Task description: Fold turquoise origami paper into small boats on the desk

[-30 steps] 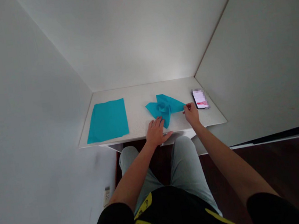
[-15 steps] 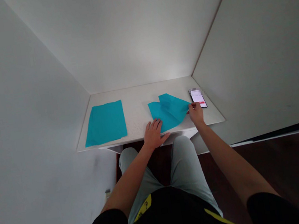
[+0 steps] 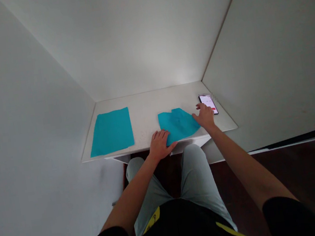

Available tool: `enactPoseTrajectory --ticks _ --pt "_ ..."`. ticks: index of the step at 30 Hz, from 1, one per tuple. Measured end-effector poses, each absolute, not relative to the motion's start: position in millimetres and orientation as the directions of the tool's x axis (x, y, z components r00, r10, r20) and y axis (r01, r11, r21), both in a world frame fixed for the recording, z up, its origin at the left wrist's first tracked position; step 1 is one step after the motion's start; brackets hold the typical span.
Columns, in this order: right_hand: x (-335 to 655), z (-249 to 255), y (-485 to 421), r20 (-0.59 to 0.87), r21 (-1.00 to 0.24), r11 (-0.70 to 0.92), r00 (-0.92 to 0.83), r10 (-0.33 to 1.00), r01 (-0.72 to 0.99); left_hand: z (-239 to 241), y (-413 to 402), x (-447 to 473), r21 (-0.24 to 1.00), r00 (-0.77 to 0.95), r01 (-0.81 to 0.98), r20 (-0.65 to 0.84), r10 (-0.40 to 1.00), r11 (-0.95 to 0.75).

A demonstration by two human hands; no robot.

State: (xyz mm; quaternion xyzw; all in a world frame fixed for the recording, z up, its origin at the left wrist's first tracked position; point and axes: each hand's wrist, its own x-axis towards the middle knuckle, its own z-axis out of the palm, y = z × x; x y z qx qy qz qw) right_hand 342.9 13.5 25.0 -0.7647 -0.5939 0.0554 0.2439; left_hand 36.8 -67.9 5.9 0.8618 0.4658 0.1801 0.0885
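A crumpled, partly folded turquoise sheet (image 3: 179, 124) lies near the front edge of the white tabletop; whether it is cloth or paper I cannot tell. My left hand (image 3: 160, 144) rests at its lower left corner, fingers stretched out over the table edge and touching the sheet. Just off the sheet's right side is my right hand (image 3: 205, 116), its thumb and fingers apart with nothing between them. A flat turquoise stack or sheet (image 3: 111, 131) lies smooth on the left part of the table.
A phone (image 3: 208, 104) with a lit screen lies at the right, close behind my right hand. White walls close in the narrow white table (image 3: 142, 114) at the back and both sides. My knees are below its front edge.
My right hand has let go of the sheet's right corner and opened. The raised right part of the sheet has dropped flatter and nearer to me. My left hand stays almost in place.
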Motion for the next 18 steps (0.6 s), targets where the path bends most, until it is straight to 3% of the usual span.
enactPoseTrajectory --ticks 3,8,13,18 --pt "327 37 29 0.094 -0.292 -0.102 0.134 0.986 0.951 18 -58 36 0.328 0.477 0.784 0.226 0.849 -0.528" --pt "300 40 60 -0.150 -0.364 -0.168 0.121 0.981 0.916 35 -26 47 0.375 0.455 0.791 0.170 0.874 -0.484" --pt "286 40 79 -0.236 -0.412 -0.147 0.050 0.970 0.899 22 -12 64 0.265 0.469 0.825 0.172 0.866 -0.499" --pt "271 45 90 -0.287 -0.385 -0.054 -0.064 0.956 0.921 -6 -26 63 0.257 0.514 0.792 0.207 0.833 -0.553"
